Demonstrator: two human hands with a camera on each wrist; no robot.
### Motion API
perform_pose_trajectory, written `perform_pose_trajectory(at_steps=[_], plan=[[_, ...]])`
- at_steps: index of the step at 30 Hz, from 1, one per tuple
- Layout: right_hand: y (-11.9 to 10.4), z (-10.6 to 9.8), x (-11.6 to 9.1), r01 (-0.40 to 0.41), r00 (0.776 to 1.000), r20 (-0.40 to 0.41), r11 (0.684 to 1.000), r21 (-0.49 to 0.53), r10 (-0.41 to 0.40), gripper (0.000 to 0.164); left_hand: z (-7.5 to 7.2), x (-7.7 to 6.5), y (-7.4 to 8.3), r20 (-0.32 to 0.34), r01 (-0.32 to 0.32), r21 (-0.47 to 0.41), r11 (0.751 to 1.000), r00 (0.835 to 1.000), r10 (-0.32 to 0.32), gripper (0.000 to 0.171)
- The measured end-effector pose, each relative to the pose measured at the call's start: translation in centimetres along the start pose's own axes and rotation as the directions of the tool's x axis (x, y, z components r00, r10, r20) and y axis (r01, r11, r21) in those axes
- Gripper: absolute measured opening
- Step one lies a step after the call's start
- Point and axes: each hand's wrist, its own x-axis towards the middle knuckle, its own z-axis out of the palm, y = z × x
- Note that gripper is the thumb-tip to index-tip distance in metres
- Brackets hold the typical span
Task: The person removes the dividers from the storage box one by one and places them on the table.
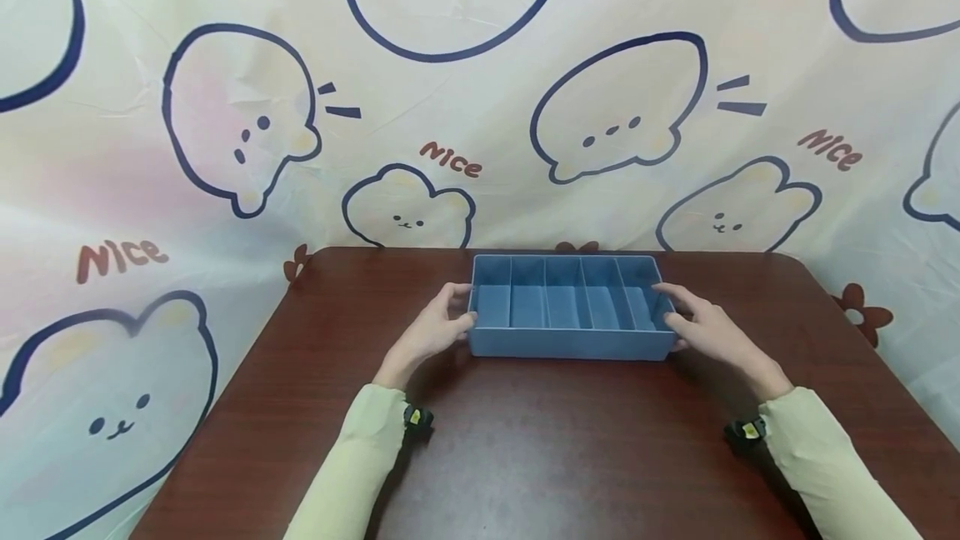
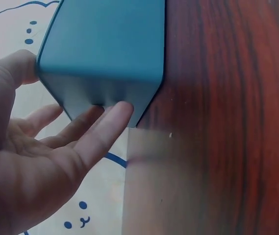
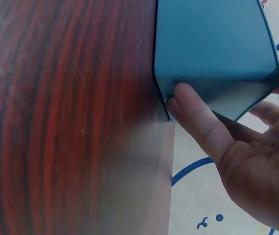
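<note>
Toward the far edge of the dark reddish-brown wood-grained table (image 1: 577, 440), roughly midway between its two far corners, sits a blue rectangular five-compartment box (image 1: 570, 344) of what looks like smooth plastic, its long front wall facing the person. Whether its base lies fully flat on the wood, I cannot tell.

I would judge it light for its length and stiff, with thin dividers that should flex more readily than the outer walls. It seems sturdy rather than fragile, though the smooth sides may be a little slippery. Its short end walls look like the best hold: a thumb at the rim and fingers lower down would keep it level.

That is where both hands are. The left hand (image 1: 427, 332) grips the left end, thumb at the rim by the front corner, its other fingers (image 2: 112, 122) parted and laid against the end wall down toward the base. The right hand (image 1: 716, 336) holds the opposite end, thumb and index finger reaching just over the rim, lower fingertips (image 3: 186, 95) touching the end wall near its bottom edge. The box thus lies between the two sets of fingers, touching both.
</note>
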Motion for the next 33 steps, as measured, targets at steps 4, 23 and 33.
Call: perform_pose_trajectory(at_steps=[4,23,33], plan=[[0.0,-0.1,-0.1,-0.003,1.0,-0.005,1.0,-0.004,0.003,0.056,-0.1,-0.2,0.4,-0.009,-0.01,0.054,0.998,1.0,0.011,0.054],[0.2,0.0,0.1,0.009,1.0,-0.007,1.0,0.009,-0.009,0.056,-1.2,-1.2,4.2,-0.06,-0.15,0.178,0.973,0.985,0.162,0.04],[0.1,0.0,0.0,0.01,1.0,-0.001,1.0,0.012,-0.01,0.056,-1.1,-0.9,4.9,-0.078,-0.13,0.148,0.981,0.987,0.142,0.043]])
